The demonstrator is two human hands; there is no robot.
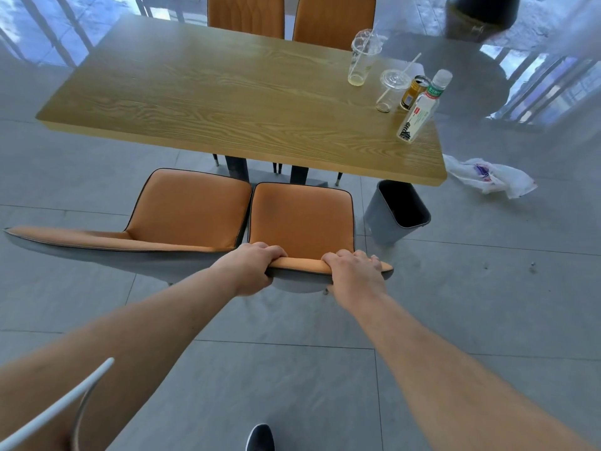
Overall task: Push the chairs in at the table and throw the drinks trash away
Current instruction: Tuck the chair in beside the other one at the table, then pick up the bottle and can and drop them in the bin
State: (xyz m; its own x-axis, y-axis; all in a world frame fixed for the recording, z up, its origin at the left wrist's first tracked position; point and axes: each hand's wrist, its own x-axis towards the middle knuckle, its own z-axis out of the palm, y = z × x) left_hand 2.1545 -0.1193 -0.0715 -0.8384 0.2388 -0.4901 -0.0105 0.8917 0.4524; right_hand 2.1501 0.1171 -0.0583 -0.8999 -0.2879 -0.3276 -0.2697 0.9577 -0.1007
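Note:
Two orange chairs stand on my side of the wooden table (pixel 201 102), their seats out from under it. My left hand (pixel 252 270) and my right hand (pixel 353 271) both grip the top of the backrest of the right chair (pixel 300 219). The left chair (pixel 192 206) stands beside it, untouched. On the table's right end are a tall clear cup with a straw (pixel 361 58), a smaller clear cup with a lid and straw (pixel 388 91), a yellow can (pixel 412 92) and a clear plastic bottle (pixel 422 109).
A grey waste bin (pixel 398 213) stands on the floor by the table's near right corner, right of the chair I hold. A crumpled white plastic bag (pixel 491 175) lies on the tiles further right. Two more orange chairs (pixel 247 14) are at the far side. My shoe (pixel 260 437) shows below.

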